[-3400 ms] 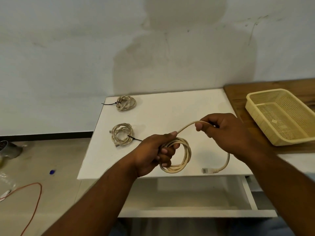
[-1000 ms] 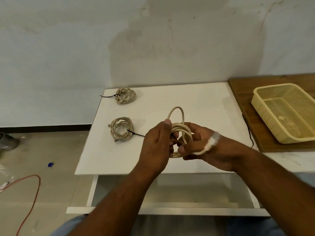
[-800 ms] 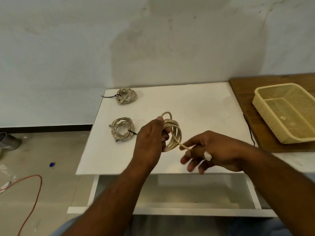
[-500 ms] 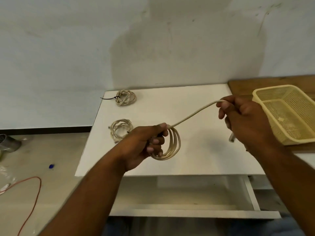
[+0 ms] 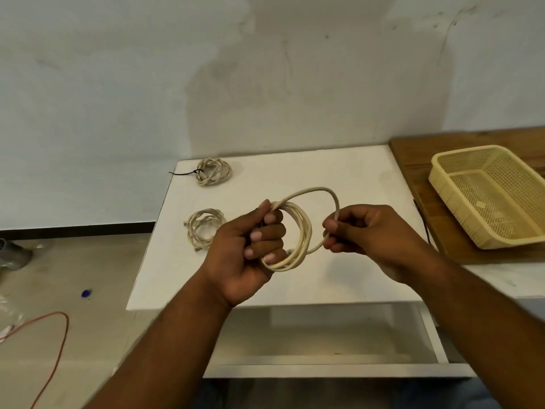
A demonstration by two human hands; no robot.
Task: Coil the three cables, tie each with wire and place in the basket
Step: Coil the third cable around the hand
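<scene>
My left hand grips a beige cable coil above the white table, fingers curled through its loops. My right hand pinches the cable's free end, which arcs up from the coil in a loose loop and comes back down to my fingers. Two other beige coils lie on the table's left side: one at the far corner with a black wire tie sticking out, one nearer partly behind my left hand. The yellow mesh basket stands on the wooden surface at the right; nothing shows inside it.
A thin black wire lies along the table's right edge beside the wooden board. A white drawer is pulled out below the table front. A red cable and a small blue object lie on the floor at left.
My right hand, which had drawn the free end out far to the right, has come back to the coil, and the straight length now forms a loose loop above it.
</scene>
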